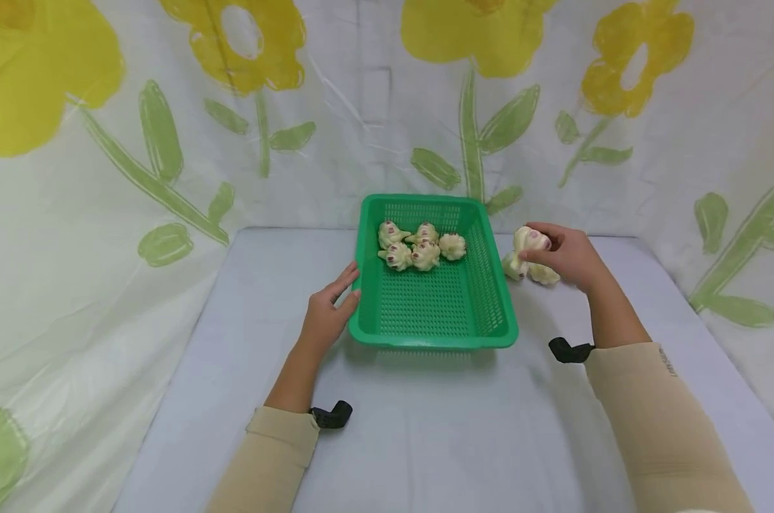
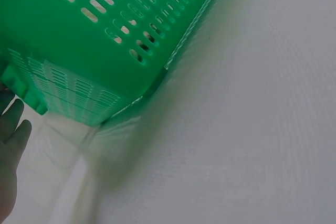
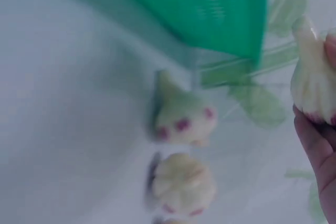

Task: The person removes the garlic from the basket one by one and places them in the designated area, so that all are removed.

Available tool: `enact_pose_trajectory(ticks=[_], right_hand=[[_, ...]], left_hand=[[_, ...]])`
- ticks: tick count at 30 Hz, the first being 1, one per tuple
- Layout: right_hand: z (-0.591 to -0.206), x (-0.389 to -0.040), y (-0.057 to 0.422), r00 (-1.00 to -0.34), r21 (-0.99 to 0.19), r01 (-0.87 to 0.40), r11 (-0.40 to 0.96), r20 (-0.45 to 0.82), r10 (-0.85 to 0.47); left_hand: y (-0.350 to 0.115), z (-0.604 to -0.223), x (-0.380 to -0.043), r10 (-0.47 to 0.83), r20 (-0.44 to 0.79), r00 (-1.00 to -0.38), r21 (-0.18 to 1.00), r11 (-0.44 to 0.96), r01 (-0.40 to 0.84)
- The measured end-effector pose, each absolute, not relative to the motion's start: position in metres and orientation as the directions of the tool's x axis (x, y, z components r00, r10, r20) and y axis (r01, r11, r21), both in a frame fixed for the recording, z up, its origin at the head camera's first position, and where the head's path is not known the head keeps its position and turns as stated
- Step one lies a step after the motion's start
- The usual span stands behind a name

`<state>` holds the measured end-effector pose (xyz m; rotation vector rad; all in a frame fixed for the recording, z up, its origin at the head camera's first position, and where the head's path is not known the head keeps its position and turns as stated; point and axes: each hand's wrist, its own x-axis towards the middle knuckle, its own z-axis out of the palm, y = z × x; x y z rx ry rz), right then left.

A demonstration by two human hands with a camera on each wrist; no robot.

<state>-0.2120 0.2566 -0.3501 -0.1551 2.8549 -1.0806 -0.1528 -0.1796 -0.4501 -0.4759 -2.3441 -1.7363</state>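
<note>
A green plastic basket stands on the white table with several garlic bulbs grouped towards its back. My left hand rests against the basket's left side, fingers extended at the rim; in the left wrist view its fingertips appear close to the basket wall. Right of the basket, my right hand pinches a garlic bulb between thumb and fingers, raised over the table. Below that bulb lie other garlic bulbs, with another bulb beside them in the right wrist view.
The white table ends at a hanging white sheet printed with yellow flowers, which covers the back and sides. The basket's right wall stands between the held bulb and the basket's inside.
</note>
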Motion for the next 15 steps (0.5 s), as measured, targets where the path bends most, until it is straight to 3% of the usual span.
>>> enact_pose_trajectory(ticks=[5,15], right_hand=[[-0.376,-0.201,0.262,-0.985,-0.546,-0.094,0.832,-0.07,-0.157],[-0.4,-0.19,0.257,-0.964,-0.486,-0.131,0.864,-0.14,-0.226]], left_hand=[[-0.182,-0.463,-0.16,0.135,0.355,-0.925,0.886,0.267,0.379],[-0.182,-0.465,-0.161,0.137,0.364,-0.921,0.887,0.249,0.388]])
